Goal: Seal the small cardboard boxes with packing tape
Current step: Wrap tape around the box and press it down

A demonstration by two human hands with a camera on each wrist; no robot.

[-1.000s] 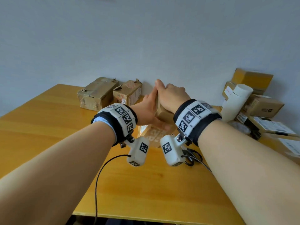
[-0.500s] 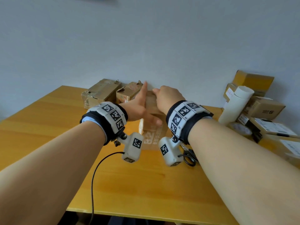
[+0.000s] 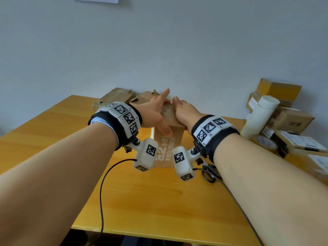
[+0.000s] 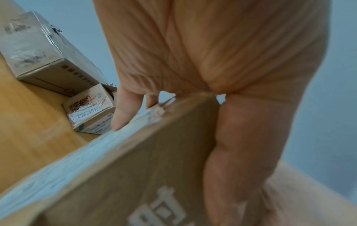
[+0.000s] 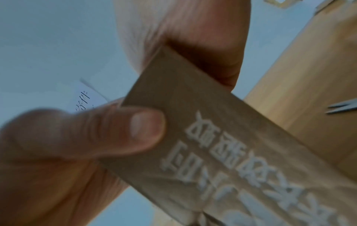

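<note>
Head view: both hands on a tall cardboard box (image 3: pixel 167 144) standing upright mid-table, white print on its near face. Left hand (image 3: pixel 153 113) lay spread over the top, index finger straight out toward 12 o'clock, thumb down the near face. Right hand (image 3: pixel 184 113) gripped the top right edge, fingers curled over it.

Left wrist view alone showed a pale taped strip along the box edge (image 4: pixel 81 154). Right wrist view alone showed the thumb (image 5: pixel 135 131) pinching the printed face, plus scissor blades (image 5: pixel 341 107) on the table at 3 o'clock.

Yellow wooden table (image 3: pixel 142 201), plain grey wall. Two worn boxes (image 3: pixel 115 96) at 11 o'clock by the wall; a box pile (image 3: pixel 291 119) and white roll (image 3: pixel 259 116) at 2 o'clock. Contents hidden.
</note>
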